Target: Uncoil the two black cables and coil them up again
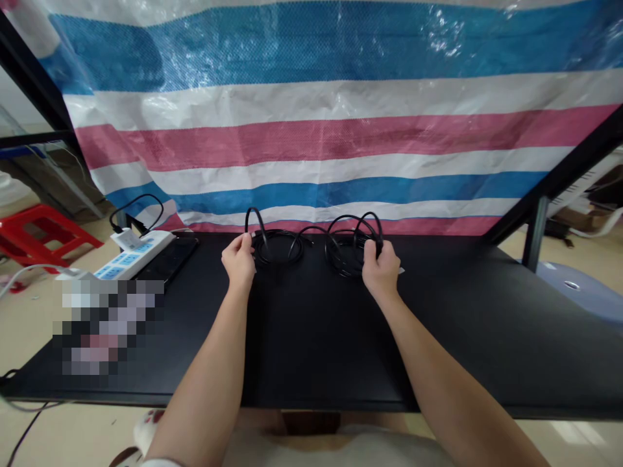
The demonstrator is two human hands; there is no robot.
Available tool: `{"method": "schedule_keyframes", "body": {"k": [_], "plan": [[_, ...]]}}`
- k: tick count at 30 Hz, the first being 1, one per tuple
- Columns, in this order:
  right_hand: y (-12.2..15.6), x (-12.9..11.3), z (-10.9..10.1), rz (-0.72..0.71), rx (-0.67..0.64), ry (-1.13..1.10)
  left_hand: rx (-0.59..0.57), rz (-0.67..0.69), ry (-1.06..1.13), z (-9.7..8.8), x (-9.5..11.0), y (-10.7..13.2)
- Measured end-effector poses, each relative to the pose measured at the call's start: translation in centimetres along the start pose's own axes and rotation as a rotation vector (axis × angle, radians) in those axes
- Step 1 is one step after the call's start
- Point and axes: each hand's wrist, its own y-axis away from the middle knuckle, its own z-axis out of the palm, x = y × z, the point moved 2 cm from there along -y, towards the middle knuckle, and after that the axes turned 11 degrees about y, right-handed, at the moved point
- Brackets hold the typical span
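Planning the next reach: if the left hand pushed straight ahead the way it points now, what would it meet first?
The left hand already grips the left cable coil; straight on it would probably meet the striped tarp behind, though depth is unclear.

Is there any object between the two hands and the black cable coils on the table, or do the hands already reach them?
Nothing visible stands between them. The left hand already grips the left cable coil, and the right hand grips the right cable coil. The power strip lies apart, at the left of the black table.
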Motion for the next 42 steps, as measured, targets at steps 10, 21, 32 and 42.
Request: {"method": "schedule_keyframes", "body": {"k": [10, 21, 32, 42], "plan": [[1.9, -0.5, 1.9, -0.101, -0.097, -0.186, -0.155, -0.094, 0.566, 1.6, 1.8, 2.2], [1.6, -1.9, 0.9, 0.057, -0.037, -0.407, -0.158, -0.118, 0.299, 2.3, 0.8, 3.0], [1.0, -1.9, 1.9, 0.316, -0.305, -0.829, -0.24, -0.097, -0.028, 3.2, 0.5, 4.4], [2.3, -2.7, 1.6, 0.014, -0.317, -0.624, -0.242, 0.159, -0.4, 3.8, 1.6, 6.9]]}}
